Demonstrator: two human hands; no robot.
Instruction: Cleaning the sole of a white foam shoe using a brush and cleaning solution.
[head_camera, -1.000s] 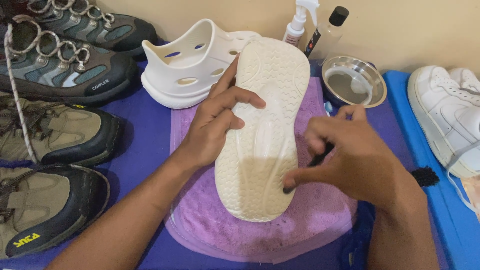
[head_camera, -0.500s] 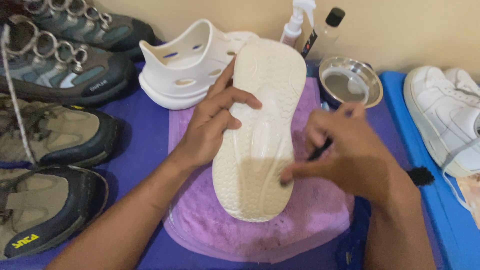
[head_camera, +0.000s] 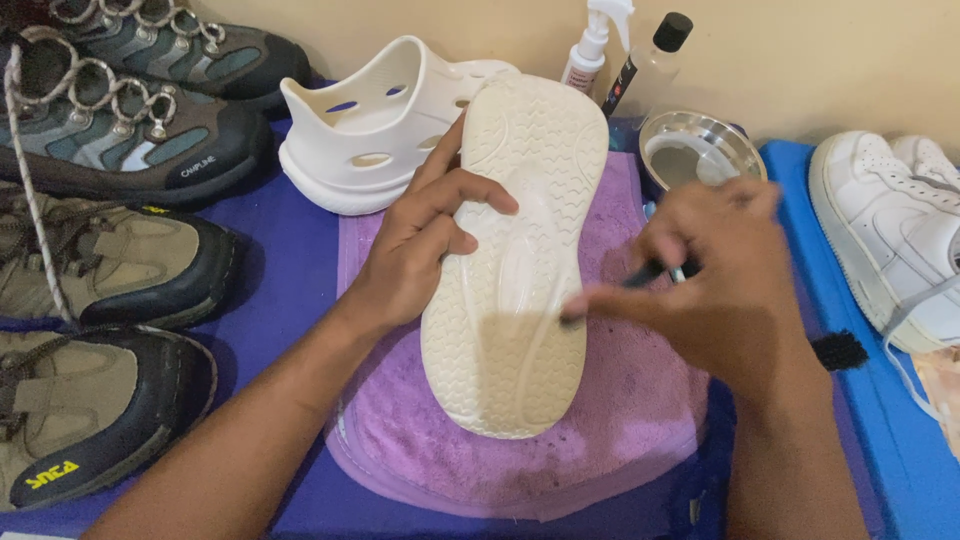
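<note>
A cream foam clog (head_camera: 520, 260) lies sole up on a purple towel (head_camera: 620, 410). My left hand (head_camera: 425, 240) grips its left edge, fingers spread over the tread. My right hand (head_camera: 715, 275) is blurred with motion and holds a small dark brush (head_camera: 650, 272) whose tip touches the sole's right edge. The brush head is mostly hidden by my fingers. The matching cream clog (head_camera: 375, 120) stands upright behind, at the towel's back left corner.
Several hiking boots (head_camera: 120, 150) line the left side on a purple mat. A spray bottle (head_camera: 590, 50), a black-capped bottle (head_camera: 655, 55) and a clear round bowl (head_camera: 700, 150) stand at the back. White sneakers (head_camera: 890, 230) rest on a blue surface at right, beside a black brush (head_camera: 838, 350).
My right hand has slid the brush from the sole's lower right edge up toward its middle right edge. The left hand and the clog have held still.
</note>
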